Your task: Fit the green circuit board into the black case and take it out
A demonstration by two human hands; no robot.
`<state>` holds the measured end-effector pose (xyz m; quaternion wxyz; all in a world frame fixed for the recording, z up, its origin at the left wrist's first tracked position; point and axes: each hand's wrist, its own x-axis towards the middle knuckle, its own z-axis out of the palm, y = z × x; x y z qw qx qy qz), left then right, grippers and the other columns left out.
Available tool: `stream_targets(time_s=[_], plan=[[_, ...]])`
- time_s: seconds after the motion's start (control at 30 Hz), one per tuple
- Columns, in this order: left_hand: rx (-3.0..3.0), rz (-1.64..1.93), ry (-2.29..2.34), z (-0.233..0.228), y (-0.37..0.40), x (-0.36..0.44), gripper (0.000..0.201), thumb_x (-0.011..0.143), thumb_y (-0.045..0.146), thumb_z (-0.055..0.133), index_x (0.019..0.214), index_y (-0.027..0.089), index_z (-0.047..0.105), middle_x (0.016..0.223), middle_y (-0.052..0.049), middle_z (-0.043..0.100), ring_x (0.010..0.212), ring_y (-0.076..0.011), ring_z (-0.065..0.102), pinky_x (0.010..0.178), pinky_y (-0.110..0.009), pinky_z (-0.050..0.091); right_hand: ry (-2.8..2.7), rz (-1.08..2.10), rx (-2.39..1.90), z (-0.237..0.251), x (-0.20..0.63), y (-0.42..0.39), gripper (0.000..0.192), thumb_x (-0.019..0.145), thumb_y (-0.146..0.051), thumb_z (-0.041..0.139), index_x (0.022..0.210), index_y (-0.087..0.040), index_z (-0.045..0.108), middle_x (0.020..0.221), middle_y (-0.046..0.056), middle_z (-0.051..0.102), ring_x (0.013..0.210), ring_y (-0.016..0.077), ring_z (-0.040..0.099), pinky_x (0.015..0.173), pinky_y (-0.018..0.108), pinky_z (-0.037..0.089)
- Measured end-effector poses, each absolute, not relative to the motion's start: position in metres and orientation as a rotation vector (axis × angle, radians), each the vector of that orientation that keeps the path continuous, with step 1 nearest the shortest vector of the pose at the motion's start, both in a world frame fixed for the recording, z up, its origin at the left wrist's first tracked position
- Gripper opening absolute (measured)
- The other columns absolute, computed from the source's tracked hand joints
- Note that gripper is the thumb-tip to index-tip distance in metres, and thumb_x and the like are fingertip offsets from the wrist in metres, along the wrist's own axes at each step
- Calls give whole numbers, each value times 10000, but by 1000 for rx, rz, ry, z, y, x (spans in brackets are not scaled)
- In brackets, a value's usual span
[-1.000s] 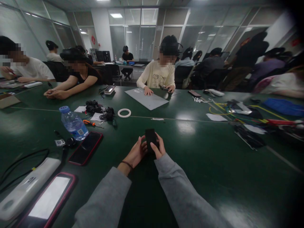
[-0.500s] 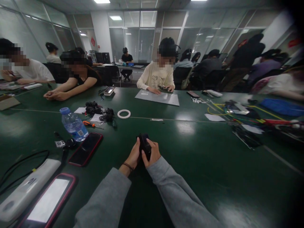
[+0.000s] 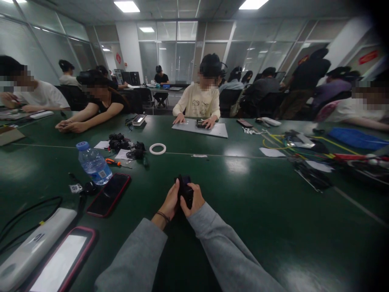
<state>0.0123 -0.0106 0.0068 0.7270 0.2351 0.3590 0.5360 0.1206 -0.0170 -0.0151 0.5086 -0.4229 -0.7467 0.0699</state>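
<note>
Black small device (image 3: 184, 190) sits upright between both hands just above the green table (image 3: 258, 211), near its front edge. Left hand (image 3: 170, 199) cups its left side, thumb up along the edge; right hand (image 3: 192, 200) wraps the front, fingers closed on it, likely steadying it. Red-cased phone (image 3: 108, 194) and water bottle (image 3: 93, 163) lie well left.

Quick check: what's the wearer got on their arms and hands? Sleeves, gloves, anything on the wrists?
Both arms are in loose grey long sleeves of a soft, sweatshirt-like fabric, with no print or logo visible. The left hand is bare; its sleeve is pushed back slightly, showing a thin dark braided bracelet at the wrist. The right hand is bare too, the sleeve reaching its wrist. No gloves; rings, if any, cannot be made out.
</note>
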Motion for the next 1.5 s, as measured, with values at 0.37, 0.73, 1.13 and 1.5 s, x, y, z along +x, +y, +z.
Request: stream_targets(time_s=[0.37, 0.73, 1.13, 1.5], plan=[[430, 1202, 815, 0, -3, 9, 586, 764, 633, 507, 1060, 138, 609, 968, -120, 675, 929, -205, 639, 846, -329, 493, -1674, 31, -1003, -6, 123, -25, 503, 804, -274, 517, 1264, -168, 341, 1089, 137, 448, 997, 260, 502, 810, 451, 507], [293, 1186, 637, 6, 3, 0, 615, 808, 647, 401, 1198, 189, 528, 1179, -114, 615, 999, -196, 621, 838, -325, 487, -1567, -46, -1094, -8, 134, -13, 510, 843, -277, 506, 1321, -174, 362, 1157, 143, 457, 1040, 266, 476, 875, 473, 467], [323, 1096, 641, 10, 1, 0, 617, 798, 649, 418, 1151, 170, 584, 962, -95, 661, 827, -175, 642, 773, -301, 497, -1679, -76, -1374, -34, 136, -4, 500, 813, -331, 514, 1294, -194, 487, 1090, 129, 404, 977, 265, 482, 830, 462, 491], [267, 1109, 590, 4, 5, -6, 557, 818, 610, 433, 1100, 159, 600, 852, -67, 660, 747, -153, 641, 741, -285, 507, -1638, -11, -1308, -36, 136, -1, 680, 672, -378, 650, 1286, -136, 487, 1130, 150, 436, 1031, 278, 495, 892, 442, 480]])
